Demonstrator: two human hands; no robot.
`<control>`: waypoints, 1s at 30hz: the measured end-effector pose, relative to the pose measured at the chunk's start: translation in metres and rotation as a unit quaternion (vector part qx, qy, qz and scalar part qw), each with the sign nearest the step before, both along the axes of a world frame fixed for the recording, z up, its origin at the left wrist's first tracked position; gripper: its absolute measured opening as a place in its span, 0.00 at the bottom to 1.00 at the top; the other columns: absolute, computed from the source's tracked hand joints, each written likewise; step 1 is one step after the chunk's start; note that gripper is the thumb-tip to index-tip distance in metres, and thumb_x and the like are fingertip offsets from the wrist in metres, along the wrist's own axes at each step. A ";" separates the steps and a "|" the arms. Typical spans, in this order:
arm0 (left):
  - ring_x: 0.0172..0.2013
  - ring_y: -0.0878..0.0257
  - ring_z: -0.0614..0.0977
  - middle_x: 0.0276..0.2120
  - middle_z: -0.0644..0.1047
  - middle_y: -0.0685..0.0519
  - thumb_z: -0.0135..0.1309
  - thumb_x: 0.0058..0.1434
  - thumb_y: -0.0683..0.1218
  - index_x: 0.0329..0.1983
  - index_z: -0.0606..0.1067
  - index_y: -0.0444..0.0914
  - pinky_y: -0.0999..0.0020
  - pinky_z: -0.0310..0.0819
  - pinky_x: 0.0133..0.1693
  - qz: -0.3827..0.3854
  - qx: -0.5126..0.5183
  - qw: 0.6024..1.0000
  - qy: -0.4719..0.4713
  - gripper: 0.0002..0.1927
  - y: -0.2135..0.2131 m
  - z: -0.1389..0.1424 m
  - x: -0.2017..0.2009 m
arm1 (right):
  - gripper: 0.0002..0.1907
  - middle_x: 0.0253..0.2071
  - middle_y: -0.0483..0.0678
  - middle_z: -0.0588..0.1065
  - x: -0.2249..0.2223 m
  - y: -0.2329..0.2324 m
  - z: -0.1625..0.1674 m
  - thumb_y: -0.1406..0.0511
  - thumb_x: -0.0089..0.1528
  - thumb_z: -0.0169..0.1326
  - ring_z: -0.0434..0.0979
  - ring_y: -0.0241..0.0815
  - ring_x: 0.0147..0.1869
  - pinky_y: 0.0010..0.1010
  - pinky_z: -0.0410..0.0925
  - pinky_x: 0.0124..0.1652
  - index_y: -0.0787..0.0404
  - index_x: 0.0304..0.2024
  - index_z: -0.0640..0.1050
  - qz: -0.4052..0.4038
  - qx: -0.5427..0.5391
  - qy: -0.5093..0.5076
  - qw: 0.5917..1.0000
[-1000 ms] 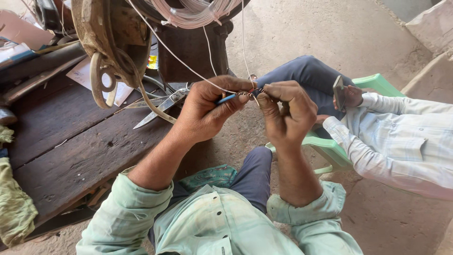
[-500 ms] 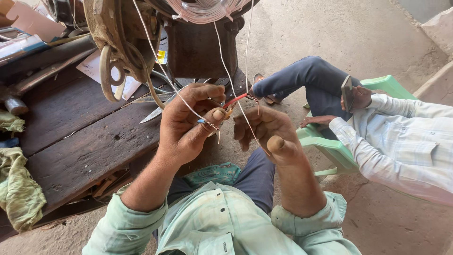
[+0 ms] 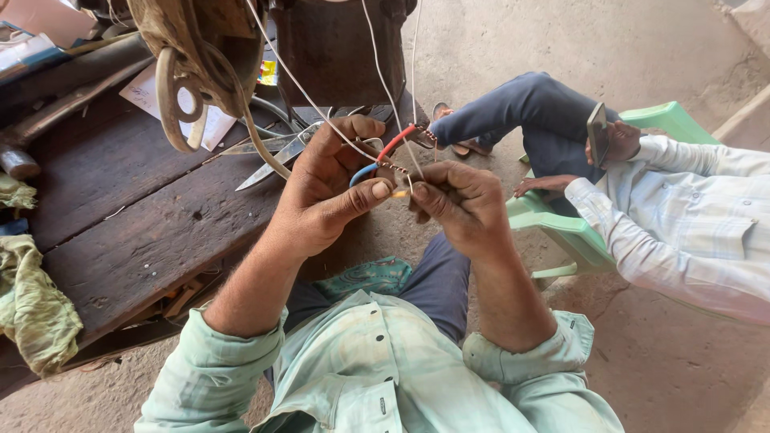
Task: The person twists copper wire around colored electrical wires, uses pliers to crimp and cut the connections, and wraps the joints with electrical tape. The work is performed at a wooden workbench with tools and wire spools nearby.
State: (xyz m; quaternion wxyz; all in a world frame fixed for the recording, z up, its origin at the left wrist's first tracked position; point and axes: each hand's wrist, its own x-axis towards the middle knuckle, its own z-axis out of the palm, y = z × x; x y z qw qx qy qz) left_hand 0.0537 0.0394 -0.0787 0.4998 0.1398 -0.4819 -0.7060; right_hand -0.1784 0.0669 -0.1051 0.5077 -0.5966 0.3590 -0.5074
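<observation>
The left hand (image 3: 329, 192) is pinching the red and blue wires (image 3: 383, 159) between thumb and fingers, just right of the scissors (image 3: 277, 156) on the bench (image 3: 144, 216). The right hand (image 3: 461, 204) is gripping their bare twisted ends (image 3: 399, 171) with narrow fingertips.

Open floor (image 3: 642, 48) beyond the hands (image 3: 385, 196), but thin wires (image 3: 321, 100) hang straight across them, scissors (image 3: 277, 156) lie on the surface (image 3: 128, 232) leftward, a seated person (image 3: 682, 216) crowds the right.
</observation>
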 end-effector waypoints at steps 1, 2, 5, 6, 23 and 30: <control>0.50 0.65 0.78 0.49 0.76 0.52 0.64 0.67 0.43 0.64 0.67 0.35 0.68 0.73 0.55 0.003 -0.009 1.000 -0.005 0.26 -0.002 -0.002 0.000 | 0.12 0.34 0.47 0.78 -0.002 -0.001 -0.002 0.66 0.70 0.58 0.77 0.31 0.34 0.21 0.71 0.34 0.71 0.50 0.79 -0.009 -0.006 -0.002 1.000; 0.50 0.65 0.77 0.49 0.75 0.53 0.64 0.68 0.43 0.64 0.68 0.35 0.69 0.73 0.55 0.005 -0.018 1.000 -0.009 0.25 -0.003 -0.005 0.000 | 0.12 0.34 0.47 0.78 -0.003 -0.001 -0.003 0.66 0.70 0.58 0.77 0.31 0.35 0.22 0.71 0.34 0.71 0.50 0.79 -0.019 -0.012 -0.004 1.000; 0.48 0.65 0.77 0.45 0.77 0.51 0.64 0.68 0.43 0.61 0.71 0.33 0.69 0.72 0.54 -0.021 -0.005 0.999 -0.028 0.22 -0.007 -0.012 -0.001 | 0.11 0.33 0.46 0.78 -0.005 0.001 -0.007 0.65 0.71 0.58 0.77 0.30 0.34 0.21 0.71 0.34 0.70 0.48 0.79 -0.037 -0.033 0.016 0.999; 0.49 0.66 0.78 0.46 0.77 0.52 0.64 0.67 0.43 0.59 0.72 0.33 0.69 0.73 0.54 -0.018 -0.017 0.998 -0.049 0.21 -0.007 -0.014 -0.002 | 0.12 0.33 0.45 0.78 -0.004 0.002 -0.008 0.65 0.71 0.58 0.76 0.30 0.34 0.21 0.71 0.34 0.70 0.49 0.79 -0.043 -0.044 0.032 0.998; 0.33 0.74 0.74 0.32 0.77 0.60 0.67 0.63 0.43 0.37 0.78 0.36 0.78 0.68 0.35 0.020 -0.019 0.992 -0.119 0.08 -0.006 -0.023 -0.021 | 0.07 0.34 0.49 0.79 0.002 0.021 0.002 0.70 0.66 0.62 0.77 0.33 0.34 0.24 0.67 0.34 0.69 0.44 0.79 -0.150 -0.205 0.129 0.959; 0.33 0.73 0.75 0.32 0.77 0.59 0.69 0.60 0.40 0.42 0.80 0.35 0.77 0.69 0.37 0.027 0.022 0.994 -0.108 0.10 -0.005 -0.020 -0.022 | 0.09 0.36 0.52 0.79 0.011 0.024 0.007 0.73 0.64 0.63 0.82 0.38 0.38 0.25 0.72 0.36 0.69 0.47 0.79 -0.198 -0.286 0.191 0.918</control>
